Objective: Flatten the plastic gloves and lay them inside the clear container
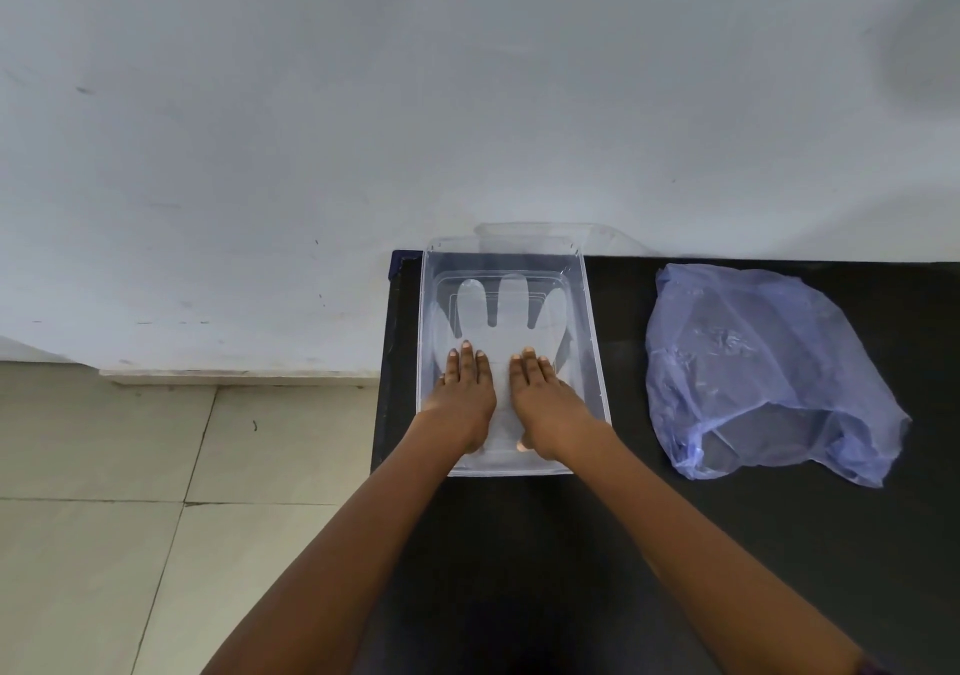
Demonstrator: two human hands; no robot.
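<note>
On the black bench (675, 544) sits the clear container (592, 321), and a plastic glove (501, 310) lies flat on its floor, fingers toward the wall. The left hand (464, 388) and right hand (545, 393) press it palms-down, fingers spread flat, gripping nothing. Right of it lies a crumpled blue bag (763, 373); no writing shows anywhere.

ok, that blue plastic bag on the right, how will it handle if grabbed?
The blue plastic bag looks thin, translucent and crumpled, so it is probably floppy and very light. Pushed, it would likely slide or bunch on the black table rather than hold its shape.
</note>
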